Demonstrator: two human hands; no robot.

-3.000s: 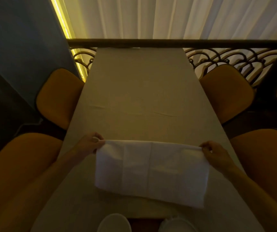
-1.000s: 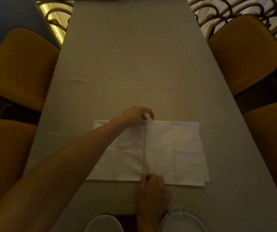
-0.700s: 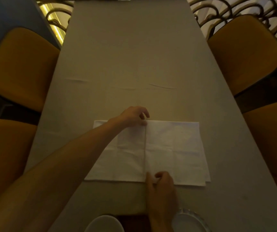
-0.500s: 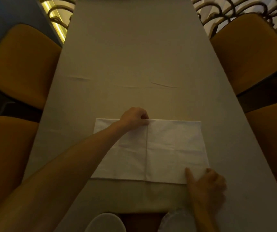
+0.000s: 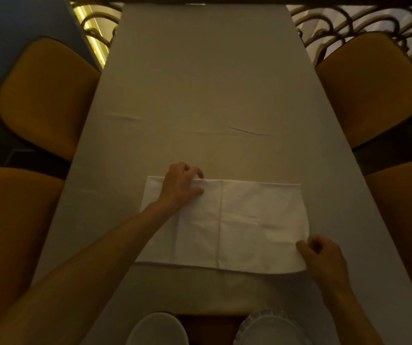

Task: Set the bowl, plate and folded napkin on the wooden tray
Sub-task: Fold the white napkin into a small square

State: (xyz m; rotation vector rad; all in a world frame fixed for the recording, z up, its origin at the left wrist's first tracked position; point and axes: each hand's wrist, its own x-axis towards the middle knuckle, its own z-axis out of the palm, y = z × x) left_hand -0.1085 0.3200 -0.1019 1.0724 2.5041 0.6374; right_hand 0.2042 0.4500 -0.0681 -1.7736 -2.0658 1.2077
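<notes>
White cloth napkin (image 5: pixel 249 220) lies flat on the grey tablecloth (image 5: pixel 212 83), folded to a wide rectangle with a centre crease. My left hand (image 5: pixel 182 188) pinches its far edge left of the crease, thumb on top. My right hand (image 5: pixel 324 257) pinches the near right corner. I judge the napkin light, limp and unlikely to slip, so I should lift it by its edges with both hands or it will sag. White bowl (image 5: pixel 157 329) and pale plate (image 5: pixel 269 329) sit at the near edge.

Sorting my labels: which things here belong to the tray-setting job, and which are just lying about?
Job: napkin, gripped by left hand and right hand; bowl and plate, both cut off at the near edge.
Just about: orange chairs; table; railing.
</notes>
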